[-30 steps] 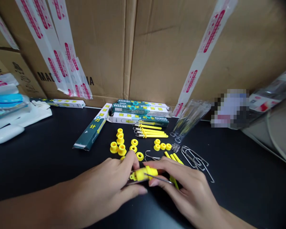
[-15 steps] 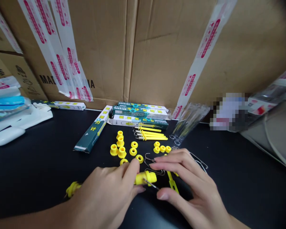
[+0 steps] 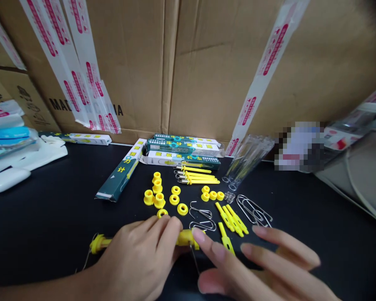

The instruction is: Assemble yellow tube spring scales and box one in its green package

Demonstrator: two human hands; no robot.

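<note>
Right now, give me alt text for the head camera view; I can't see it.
The left hand grips a yellow plastic spring scale body at a black table, a thin wire hook hanging from it, while the open right hand hovers beside it. Yellow rings lie ahead.

Black tabletop (image 3: 44, 225) w/ yellow plastic rings (image 3: 174, 199), wire hooks (image 3: 201, 211), steel paper clips (image 3: 253, 210), teal cartons (image 3: 117, 177).
</note>
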